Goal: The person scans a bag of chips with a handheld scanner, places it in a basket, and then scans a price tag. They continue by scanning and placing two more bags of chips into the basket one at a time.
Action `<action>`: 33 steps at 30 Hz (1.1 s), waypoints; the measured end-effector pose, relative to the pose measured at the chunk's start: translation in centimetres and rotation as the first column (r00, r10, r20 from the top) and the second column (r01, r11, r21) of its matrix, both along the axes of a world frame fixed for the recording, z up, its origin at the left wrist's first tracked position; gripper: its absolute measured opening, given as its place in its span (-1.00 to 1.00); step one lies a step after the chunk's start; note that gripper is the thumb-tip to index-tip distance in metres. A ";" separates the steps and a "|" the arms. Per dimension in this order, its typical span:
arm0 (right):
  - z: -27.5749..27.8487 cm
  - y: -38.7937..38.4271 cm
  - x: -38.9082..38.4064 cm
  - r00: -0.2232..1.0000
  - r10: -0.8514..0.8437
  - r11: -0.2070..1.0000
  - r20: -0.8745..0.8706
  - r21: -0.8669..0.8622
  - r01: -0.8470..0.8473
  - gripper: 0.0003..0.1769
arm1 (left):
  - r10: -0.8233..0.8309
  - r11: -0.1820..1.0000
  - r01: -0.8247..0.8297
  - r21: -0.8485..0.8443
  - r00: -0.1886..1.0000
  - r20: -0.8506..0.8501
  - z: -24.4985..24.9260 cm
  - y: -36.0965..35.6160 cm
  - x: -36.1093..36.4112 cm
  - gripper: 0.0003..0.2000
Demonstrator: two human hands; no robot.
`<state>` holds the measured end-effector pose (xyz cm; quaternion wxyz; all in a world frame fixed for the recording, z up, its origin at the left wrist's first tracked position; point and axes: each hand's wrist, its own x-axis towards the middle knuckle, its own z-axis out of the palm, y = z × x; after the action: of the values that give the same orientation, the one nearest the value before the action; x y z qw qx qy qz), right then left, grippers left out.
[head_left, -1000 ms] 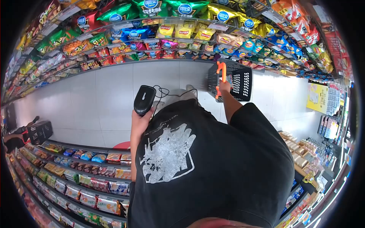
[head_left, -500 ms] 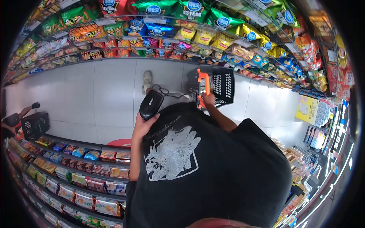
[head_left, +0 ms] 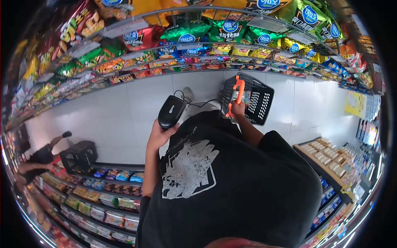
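My left hand [head_left: 158,135] is wrapped round the lower end of a black rounded device [head_left: 171,111] with small white lettering. A thin black cable [head_left: 200,105] loops from its top and runs right, toward the basket. The fingers of my right hand [head_left: 237,108] are closed on the orange handle [head_left: 240,89] of a black shopping basket [head_left: 266,101] with rows of holes. Some packaged goods show inside the basket behind the handle; their kind is unclear.
Shelves of bagged snacks [head_left: 186,32] curve across the front. Packaged goods fill a lower shelf [head_left: 113,198] at the left. Another person [head_left: 40,156] is at the far left beside a black basket [head_left: 80,156]. A wooden-edged display [head_left: 320,165] stands at the right.
The snack shelves look nearer and the view has turned. Both hands, the device and my basket sit slightly further right. The other person and their basket appear further right and lower.
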<state>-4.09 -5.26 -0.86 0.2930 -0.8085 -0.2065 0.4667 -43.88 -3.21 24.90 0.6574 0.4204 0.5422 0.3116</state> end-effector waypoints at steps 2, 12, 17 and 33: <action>-3.4 -0.6 -0.9 1.000 -0.018 0.999 0.008 0.036 0.017 -0.82 | 0.009 0.999 -0.009 -0.039 1.000 -0.013 0.4 2.3 -0.6 -0.69; -1.9 1.3 -6.8 0.896 0.085 0.981 -0.437 0.195 0.001 -0.61 | -0.248 0.965 0.242 0.098 0.968 0.044 0.9 10.4 0.7 -0.57; -1.2 1.1 -7.7 0.931 0.206 0.977 -0.300 0.120 -0.178 -0.50 | -0.327 0.924 0.305 0.230 0.943 0.064 0.6 12.1 0.5 -0.60; 41.8 11.4 -21.8 0.560 0.724 -0.206 0.404 0.900 -0.383 -0.83 | -0.380 0.921 0.344 0.182 0.897 0.226 0.6 15.1 -4.9 -0.72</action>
<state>-25.86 6.15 40.98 0.5103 -0.1567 -0.7467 0.3969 -48.82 11.91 25.47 0.7379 0.5144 0.3418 0.2722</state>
